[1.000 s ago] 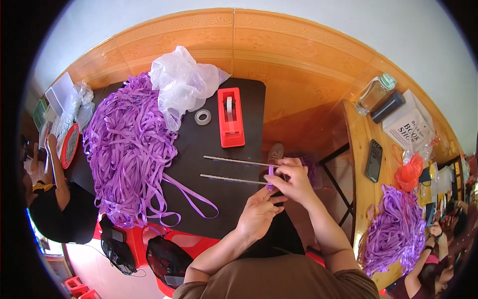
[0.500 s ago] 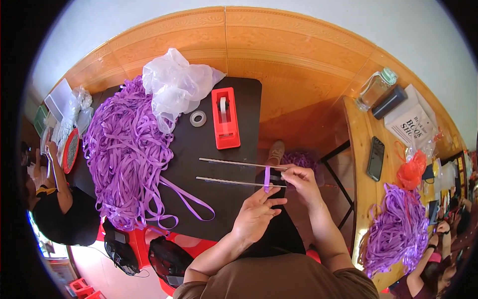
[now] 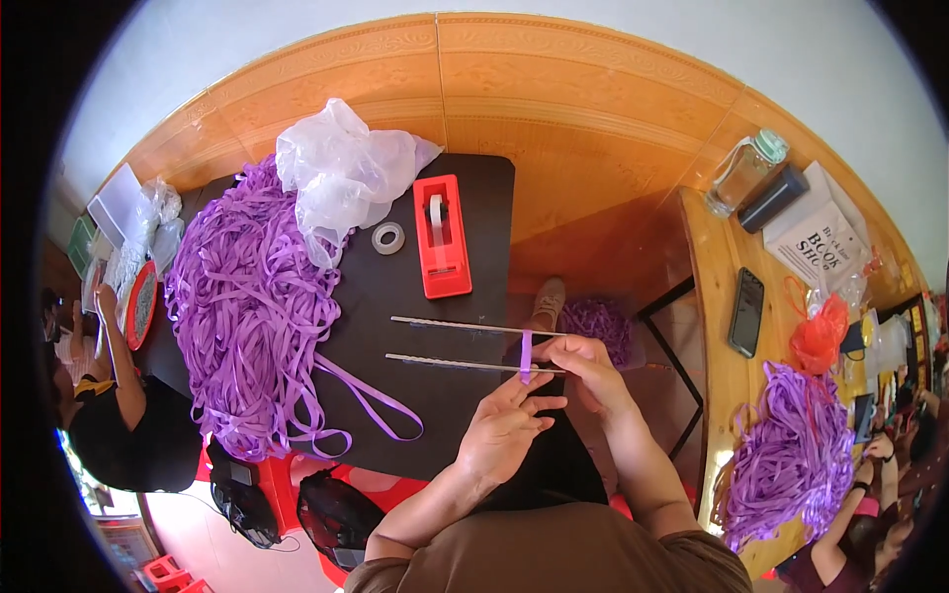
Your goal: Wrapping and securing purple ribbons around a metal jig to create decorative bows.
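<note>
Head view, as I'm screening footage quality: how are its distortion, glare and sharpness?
Head view: orange wall panelling bows into a fisheye arc; head view: pale floor at lower left looks washed out; head view: the purple strip across the thin rods looks fairly sharp.

Plain pale wall (image 3: 554, 14) up top on the far side, kinda shiny orange-brown tile wainscoting (image 3: 593, 89) below. Black table (image 3: 491, 227) left, wooden table (image 3: 714, 287) right, pinkish floor (image 3: 183, 519), red plastic stools (image 3: 161, 569) near left.
</note>
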### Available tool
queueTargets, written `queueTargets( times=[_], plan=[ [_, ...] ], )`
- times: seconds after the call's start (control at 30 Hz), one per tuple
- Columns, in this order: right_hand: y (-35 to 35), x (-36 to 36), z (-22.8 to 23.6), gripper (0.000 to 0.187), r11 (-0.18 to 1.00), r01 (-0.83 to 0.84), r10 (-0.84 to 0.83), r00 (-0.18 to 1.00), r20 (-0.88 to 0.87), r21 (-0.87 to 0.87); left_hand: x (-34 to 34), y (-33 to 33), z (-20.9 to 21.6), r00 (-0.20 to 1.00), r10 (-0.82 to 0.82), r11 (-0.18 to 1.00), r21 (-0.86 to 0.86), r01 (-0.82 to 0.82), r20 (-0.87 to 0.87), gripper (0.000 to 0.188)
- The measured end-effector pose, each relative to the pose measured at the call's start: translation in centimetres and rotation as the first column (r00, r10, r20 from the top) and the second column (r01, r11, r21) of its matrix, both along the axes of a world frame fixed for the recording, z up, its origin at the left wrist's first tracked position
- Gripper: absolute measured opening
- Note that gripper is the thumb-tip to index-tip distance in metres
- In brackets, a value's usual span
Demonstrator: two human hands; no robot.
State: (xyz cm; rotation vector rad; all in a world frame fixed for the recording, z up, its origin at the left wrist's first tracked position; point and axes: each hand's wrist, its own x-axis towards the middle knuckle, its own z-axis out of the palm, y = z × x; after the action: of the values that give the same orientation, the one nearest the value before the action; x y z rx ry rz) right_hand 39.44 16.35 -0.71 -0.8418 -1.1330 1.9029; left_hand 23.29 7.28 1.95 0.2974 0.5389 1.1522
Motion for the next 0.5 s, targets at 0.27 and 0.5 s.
queueTargets(
  times=[0.27, 0.5],
  plan=[
    [0.8, 0.0, -1.6, 0.009, 1.0, -0.009, 0.008, 0.999, 0.037, 0.013, 0.0, 0.0, 0.4, 1.0, -0.006, 1.0, -0.02, 0.006, -0.011, 0.056],
    [2.2, -2.0, -2.6, 0.008, 0.978, -0.186, 0.184, 0.982, -0.03, -0.093, 0.0, 0.0, 0.2, 1.0, -0.001, 1.0, -0.009, 0.001, 0.018, 0.056]
  ],
)
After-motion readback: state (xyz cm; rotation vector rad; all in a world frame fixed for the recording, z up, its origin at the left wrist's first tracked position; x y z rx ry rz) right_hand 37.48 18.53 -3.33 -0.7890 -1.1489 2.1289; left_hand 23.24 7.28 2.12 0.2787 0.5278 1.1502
